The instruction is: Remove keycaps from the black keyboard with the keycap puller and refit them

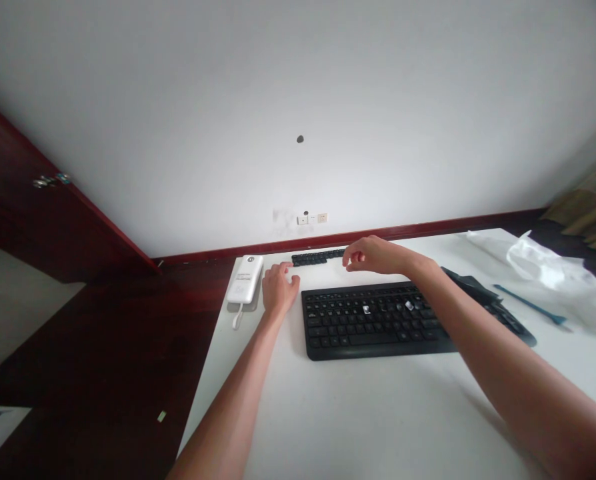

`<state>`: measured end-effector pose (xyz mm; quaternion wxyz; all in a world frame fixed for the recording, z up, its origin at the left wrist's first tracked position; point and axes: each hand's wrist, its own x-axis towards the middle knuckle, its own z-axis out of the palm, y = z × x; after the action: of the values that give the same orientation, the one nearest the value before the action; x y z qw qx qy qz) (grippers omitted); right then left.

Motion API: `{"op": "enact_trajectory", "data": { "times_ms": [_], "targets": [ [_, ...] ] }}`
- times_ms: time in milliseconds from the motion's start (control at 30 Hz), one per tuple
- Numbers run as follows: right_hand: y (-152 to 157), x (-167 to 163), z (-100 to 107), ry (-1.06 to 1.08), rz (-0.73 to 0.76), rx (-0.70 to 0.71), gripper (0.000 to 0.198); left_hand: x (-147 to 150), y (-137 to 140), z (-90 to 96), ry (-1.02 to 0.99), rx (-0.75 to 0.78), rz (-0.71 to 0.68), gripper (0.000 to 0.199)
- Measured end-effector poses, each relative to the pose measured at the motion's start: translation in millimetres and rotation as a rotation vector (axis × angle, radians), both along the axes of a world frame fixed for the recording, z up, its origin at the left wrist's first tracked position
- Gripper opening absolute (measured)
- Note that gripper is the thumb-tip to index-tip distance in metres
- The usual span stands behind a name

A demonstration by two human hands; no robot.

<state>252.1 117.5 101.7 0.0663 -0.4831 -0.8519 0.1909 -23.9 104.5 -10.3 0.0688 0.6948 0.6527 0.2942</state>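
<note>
A black keyboard (373, 320) lies on the white table, with a pale spot showing at two key positions. Beyond it, small black keycaps (318, 257) stand in rows near the far edge. My left hand (280, 288) is left of the keyboard, fingers loosely bent with the thumb apart, its fingertips beside the left end of the keycap rows. Over the right end of those rows hovers my right hand (375, 256), fingers curled toward the thumb; whatever they may hold cannot be made out. My right forearm covers part of the keyboard.
A white power bank (245, 280) with a short cable lies at the table's left edge. To the right are a dark plastic bag (471, 288), a blue pry tool (531, 305) and a clear plastic bag (558, 273). The wall with sockets (312, 219) stands behind the table.
</note>
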Motion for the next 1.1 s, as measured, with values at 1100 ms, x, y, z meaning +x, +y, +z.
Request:
{"op": "enact_trajectory", "data": {
  "times_ms": [1100],
  "targets": [
    [-31.3, 60.1, -82.9, 0.224, -0.357, 0.176, 0.021, 2.0, 5.4, -0.1, -0.110, -0.015, 0.092, 0.023]
  ]
}}
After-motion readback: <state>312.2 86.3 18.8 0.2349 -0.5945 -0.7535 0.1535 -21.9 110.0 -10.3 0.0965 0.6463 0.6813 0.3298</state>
